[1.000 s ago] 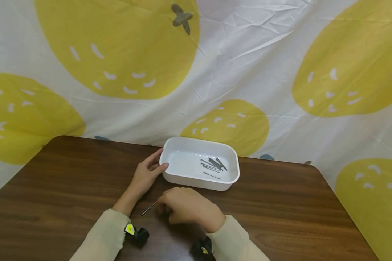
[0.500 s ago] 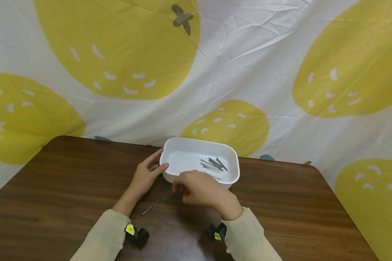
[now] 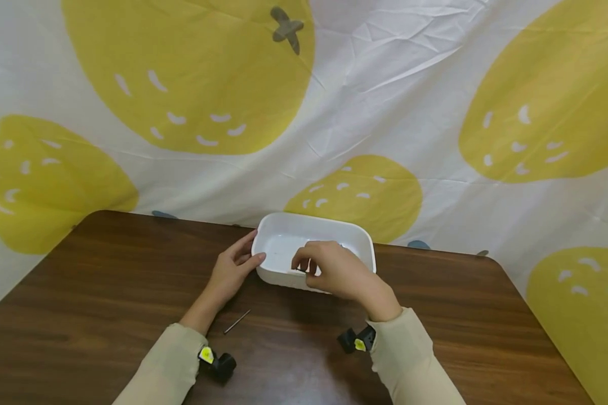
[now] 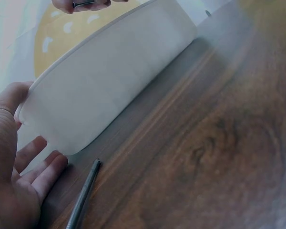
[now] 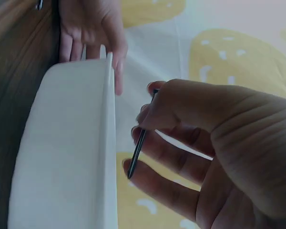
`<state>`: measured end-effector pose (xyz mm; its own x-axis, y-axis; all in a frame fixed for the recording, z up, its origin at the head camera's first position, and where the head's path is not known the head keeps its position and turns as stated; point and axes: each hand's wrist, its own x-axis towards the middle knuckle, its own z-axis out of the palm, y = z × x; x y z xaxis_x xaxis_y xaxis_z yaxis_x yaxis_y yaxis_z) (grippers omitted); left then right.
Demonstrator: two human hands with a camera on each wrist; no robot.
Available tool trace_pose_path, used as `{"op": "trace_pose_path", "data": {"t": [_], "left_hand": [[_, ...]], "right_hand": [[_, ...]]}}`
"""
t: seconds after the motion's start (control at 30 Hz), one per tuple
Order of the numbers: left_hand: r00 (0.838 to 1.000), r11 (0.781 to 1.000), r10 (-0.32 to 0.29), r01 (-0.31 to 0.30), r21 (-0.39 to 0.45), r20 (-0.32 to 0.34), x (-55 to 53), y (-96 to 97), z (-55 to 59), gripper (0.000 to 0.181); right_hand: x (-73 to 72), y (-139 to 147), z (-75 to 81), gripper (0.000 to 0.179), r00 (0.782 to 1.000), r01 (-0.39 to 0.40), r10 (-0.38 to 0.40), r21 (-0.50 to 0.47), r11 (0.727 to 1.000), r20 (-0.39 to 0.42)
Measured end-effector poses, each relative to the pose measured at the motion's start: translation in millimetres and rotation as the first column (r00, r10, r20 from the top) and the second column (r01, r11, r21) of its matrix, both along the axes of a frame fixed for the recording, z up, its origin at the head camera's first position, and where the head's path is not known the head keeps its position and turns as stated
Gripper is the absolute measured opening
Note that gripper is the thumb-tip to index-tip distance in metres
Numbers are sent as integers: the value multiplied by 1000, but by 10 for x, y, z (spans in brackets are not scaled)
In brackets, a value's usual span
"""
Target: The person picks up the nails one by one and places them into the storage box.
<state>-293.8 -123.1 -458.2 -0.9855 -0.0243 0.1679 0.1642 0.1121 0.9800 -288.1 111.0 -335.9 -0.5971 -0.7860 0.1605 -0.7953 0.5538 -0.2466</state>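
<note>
My left hand [image 3: 229,273] holds the left end of a white plastic container [image 3: 284,279], thumb on the rim and fingers along the outer wall. My right hand [image 3: 342,271] is over the container's front rim, thumb and fingers pinching a dark nail [image 5: 139,145]. In the right wrist view the nail slants along the fingertips, beside the rim and apart from it. The right hand hides the nails inside the container in the head view. On the table beside my left wrist lies a thin grey metal rod [image 3: 237,322], seen closer in the left wrist view.
The brown wooden table [image 3: 461,315] has its back edge against a hanging white cloth [image 3: 223,185] printed with yellow fruit. The container stands near that back edge. Small black cameras [image 3: 224,368] are strapped to both wrists.
My right hand has moved from beside the metal rod, up and to the right, to over the container. The left hand keeps its hold, and the rod stays on the table.
</note>
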Motion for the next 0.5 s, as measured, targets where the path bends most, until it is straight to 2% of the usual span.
{"op": "trace_pose_path", "data": {"t": [0.17, 0.3, 0.5], "left_hand": [[1000, 1000, 0, -1, -16, -6, -5, -13, -17, 59], [1000, 1000, -2, 1, -24, -11, -12, -18, -22, 59], [1000, 1000, -2, 2, -23, -16, -9, -19, -16, 59]], "right_hand": [[-158, 42, 38, 21, 998, -14, 14, -4, 1000, 65], [-298, 70, 45, 22, 995, -4, 1, 29, 1000, 96], [-509, 119, -16, 24, 991, -1, -8, 64, 998, 133]]}}
